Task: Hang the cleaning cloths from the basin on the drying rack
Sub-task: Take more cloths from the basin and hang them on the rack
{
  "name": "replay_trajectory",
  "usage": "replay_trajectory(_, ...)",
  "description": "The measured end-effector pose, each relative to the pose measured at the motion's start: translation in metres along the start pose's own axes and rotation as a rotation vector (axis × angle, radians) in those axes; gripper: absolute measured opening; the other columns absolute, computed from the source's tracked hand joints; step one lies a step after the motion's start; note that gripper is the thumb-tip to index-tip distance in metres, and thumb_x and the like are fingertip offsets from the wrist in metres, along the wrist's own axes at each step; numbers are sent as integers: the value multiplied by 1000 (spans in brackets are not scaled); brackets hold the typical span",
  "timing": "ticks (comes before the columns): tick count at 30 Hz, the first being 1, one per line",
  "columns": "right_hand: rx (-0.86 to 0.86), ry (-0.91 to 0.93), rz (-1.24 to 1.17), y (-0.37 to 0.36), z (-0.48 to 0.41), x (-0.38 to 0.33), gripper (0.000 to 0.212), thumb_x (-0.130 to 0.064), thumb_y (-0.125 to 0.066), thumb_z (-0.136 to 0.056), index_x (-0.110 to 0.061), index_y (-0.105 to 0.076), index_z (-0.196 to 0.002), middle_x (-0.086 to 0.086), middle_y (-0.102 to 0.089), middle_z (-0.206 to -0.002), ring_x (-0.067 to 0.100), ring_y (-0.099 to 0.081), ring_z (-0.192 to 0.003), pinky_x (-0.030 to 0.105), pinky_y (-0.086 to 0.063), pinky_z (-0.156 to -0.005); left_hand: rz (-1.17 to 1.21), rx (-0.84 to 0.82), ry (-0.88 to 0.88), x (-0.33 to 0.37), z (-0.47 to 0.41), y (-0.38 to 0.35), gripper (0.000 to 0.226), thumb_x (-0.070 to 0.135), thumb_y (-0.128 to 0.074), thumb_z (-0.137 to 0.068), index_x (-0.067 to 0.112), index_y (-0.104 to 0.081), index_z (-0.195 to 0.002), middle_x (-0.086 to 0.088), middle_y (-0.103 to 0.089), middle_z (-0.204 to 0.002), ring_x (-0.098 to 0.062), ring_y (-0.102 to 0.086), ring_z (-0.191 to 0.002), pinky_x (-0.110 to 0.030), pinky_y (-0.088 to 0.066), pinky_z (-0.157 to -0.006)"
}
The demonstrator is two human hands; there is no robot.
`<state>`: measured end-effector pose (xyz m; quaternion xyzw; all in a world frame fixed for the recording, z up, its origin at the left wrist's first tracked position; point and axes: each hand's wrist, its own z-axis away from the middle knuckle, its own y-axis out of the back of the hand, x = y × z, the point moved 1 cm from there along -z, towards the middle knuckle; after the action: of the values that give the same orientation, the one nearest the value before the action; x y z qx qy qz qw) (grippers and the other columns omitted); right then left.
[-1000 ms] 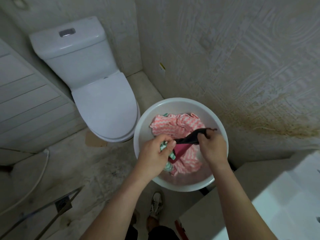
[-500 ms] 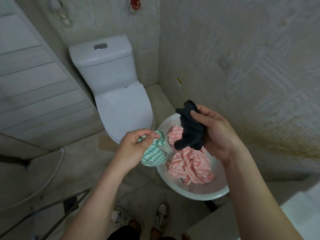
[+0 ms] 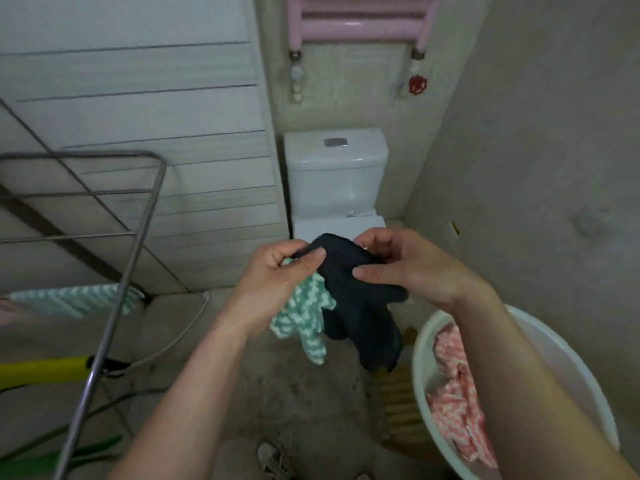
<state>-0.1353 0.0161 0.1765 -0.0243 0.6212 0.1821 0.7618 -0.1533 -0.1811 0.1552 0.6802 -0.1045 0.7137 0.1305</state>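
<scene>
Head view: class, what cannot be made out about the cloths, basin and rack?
- Basin: head view; right forearm and bottom edge cover it, pink cloths uncountable.
- Drying rack: head view; left edge cuts it off.
- Green-and-white cloth: head view; top hidden in left hand.

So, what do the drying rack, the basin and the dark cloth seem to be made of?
The drying rack: apparently bare metal tubing, grey with a dull sheen along the bars.
The basin: probably plastic, white, smooth and slightly glossy at the rim.
The dark cloth: soft matte textile, perhaps microfibre; it hangs in limp folds.
</scene>
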Motion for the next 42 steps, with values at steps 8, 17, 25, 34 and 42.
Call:
replay_trajectory(8, -65, -77, 511, -40, -93, -51, 12, -20, -66, -87, -23, -69, -76, -7, -66, -70, 9, -59, -71, 25, -41, -66, -144, 374, -111, 38, -3, 146, 14, 18, -59, -91, 20, -72, -87, -2, -68, -94, -7, -62, -89, -20, -47, -81)
replay_trajectory(17, -41, 97, -325, -148, -212, -136, 13, -8, -58, -92, -12, -66, -83, 2, -64, -72, 13, -64, -66, 26, -57, -58, -235, 741, -142, 54, -13, 300, 14, 3, -66, -84, 10, -70, -95, 13, -69, -74, 8, -59, -65, -11, -47, -67)
replay_trajectory(25, -84, 164, -133, -211, -308, -165, 11, -9, -58, -93, -10, -66, -85, 8, -60, -80, 21, -63, -71, 30, -60, -59, -320, 955, -62, 40, -40, 388, 33, -3, -61, -83, 27, -52, -71, 7, -56, -69, 2, -51, -56, -12, -41, -55)
replay_trajectory(34, -171, 282, 184, -261, -365, -133, 11, -10, -62, -88, -13, -70, -81, 8, -66, -75, 21, -67, -70, 38, -61, -61, -379, 1099, 191, -17, -60, 447, 33, 1, -66, -83, 19, -43, -65, -2, -41, -61, -14, -39, -56, -27, -34, -54)
replay_trajectory(42, -539, 449, 722, -311, -358, -54, 15, -12, -57, -87, -11, -67, -76, 3, -56, -62, 16, -50, -56, 28, -32, -50, -618, 939, 674, -84, -40, 463, 17, 6, -67, -78, 15, -58, -67, -7, -56, -65, -36, -64, -85, -31, -43, -64)
